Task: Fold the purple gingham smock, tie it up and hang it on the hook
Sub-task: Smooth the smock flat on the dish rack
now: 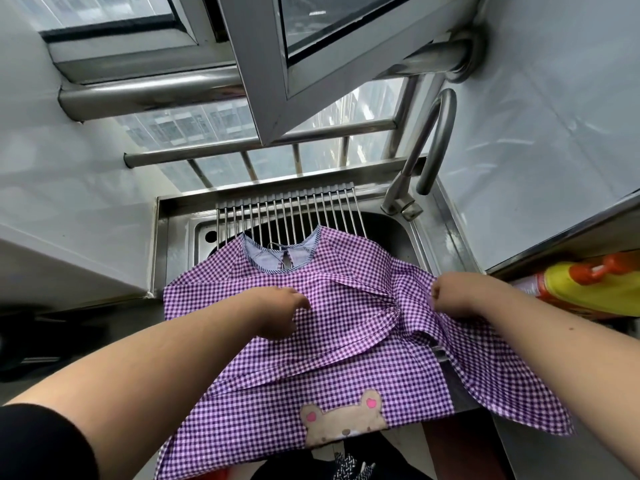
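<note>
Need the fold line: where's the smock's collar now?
Head view, centre: the collar lies on the sink rack, beyond the left hand, left of the tap.

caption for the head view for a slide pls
Both hands, left hand and right hand, work the purple gingham smock spread over the sink.

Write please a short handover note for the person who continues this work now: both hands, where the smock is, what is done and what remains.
Left hand: rests on the middle of the purple gingham smock; whether it pinches the fabric cannot be told.
Right hand: fingers curled, pinching the cloth of the smock's right sleeve side.
Smock: spread over the steel sink and its drying rack, collar toward the window, bear patch at the near hem.
Done: laid out; right side being gathered for a first fold.
Left: finish folding, tie it up, hang it on the hook. No hook shows in this view.
</note>
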Demonstrator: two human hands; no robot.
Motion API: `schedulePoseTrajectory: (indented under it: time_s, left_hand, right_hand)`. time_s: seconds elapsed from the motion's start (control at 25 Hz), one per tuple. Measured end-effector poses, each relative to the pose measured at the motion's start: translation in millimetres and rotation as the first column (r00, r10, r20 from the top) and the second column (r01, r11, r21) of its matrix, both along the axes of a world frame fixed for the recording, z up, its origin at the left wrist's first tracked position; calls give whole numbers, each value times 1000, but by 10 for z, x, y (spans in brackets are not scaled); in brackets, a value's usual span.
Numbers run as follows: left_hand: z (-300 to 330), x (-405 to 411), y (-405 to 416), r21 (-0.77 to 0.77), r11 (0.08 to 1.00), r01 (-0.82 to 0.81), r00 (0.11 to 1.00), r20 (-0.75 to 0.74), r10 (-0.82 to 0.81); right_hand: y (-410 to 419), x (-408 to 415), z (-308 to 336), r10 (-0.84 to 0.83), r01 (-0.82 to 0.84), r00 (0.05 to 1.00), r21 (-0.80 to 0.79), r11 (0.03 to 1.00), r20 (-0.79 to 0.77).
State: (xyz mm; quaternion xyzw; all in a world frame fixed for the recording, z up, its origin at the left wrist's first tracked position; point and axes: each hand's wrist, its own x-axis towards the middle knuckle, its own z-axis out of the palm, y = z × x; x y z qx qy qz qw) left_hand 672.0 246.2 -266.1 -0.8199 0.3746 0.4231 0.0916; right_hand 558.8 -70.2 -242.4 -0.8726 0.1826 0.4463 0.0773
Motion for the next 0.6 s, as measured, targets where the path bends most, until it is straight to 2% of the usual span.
schedulePoseTrajectory:
  time_s: [0.04,0.12,0.2,0.32,0.36,0.48,0.6]
  left_hand:
    - [30,6,-11,-19,1000,-10,1000,18,10]
    - [92,25,-32,-65,998,-27,998,46,30]
    - [181,43,-58,-139,986,-90,995,24,95]
    - [367,38,-128,-242,916,-318,946,-140,292]
    - [426,30,-159,-265,876,-403,911,-210,355]
    - [589,-6,-194,-290,722,-628,766,-395,508]
    - [577,-72,-201,-257,663,-703,693,-457,558]
  right_hand:
    - [26,62,66,-140,137,990,151,979,13]
    - [119,160,229,-364,333,931,375,865,12]
    - [253,248,378,-488,438,872,519,734,-46]
    - [451,391,440,-601,514,788,678,526,-131]
    - [506,430,424,-611,492,784,704,511,-104]
    - [708,509,342,-528,341,847,695,634,67]
    - [935,505,280,-575,337,809,704,625,124]
